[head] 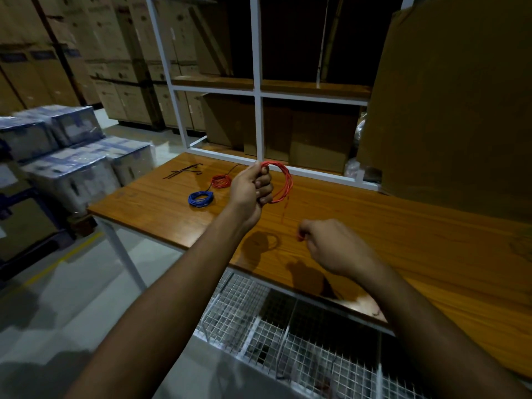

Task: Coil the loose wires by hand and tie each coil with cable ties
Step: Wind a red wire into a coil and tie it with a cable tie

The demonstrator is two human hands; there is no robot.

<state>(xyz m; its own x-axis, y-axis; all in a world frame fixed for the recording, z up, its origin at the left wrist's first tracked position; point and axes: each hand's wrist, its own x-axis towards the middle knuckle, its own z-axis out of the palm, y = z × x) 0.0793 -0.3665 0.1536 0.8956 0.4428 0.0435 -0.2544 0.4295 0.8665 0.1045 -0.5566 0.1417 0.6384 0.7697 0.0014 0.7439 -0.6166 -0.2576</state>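
Note:
My left hand (253, 188) is raised over the wooden table (403, 226) and grips a red wire coil (283, 181) of several loops, held upright. A loose tail of that red wire hangs down toward my right hand (331, 246), whose fingers pinch its end just above the tabletop. On the table to the left lie a finished blue coil (201, 199) and a second red coil (221, 181) with a dark wire running from it. A few black cable ties (184, 171) lie further back left.
A white metal shelf frame (259, 90) with cardboard boxes stands at the table's far edge. A large cardboard sheet (460, 96) leans at the right. A wire mesh basket (288, 326) hangs under the table's near edge. Wrapped boxes (72, 156) are stacked on the floor at left.

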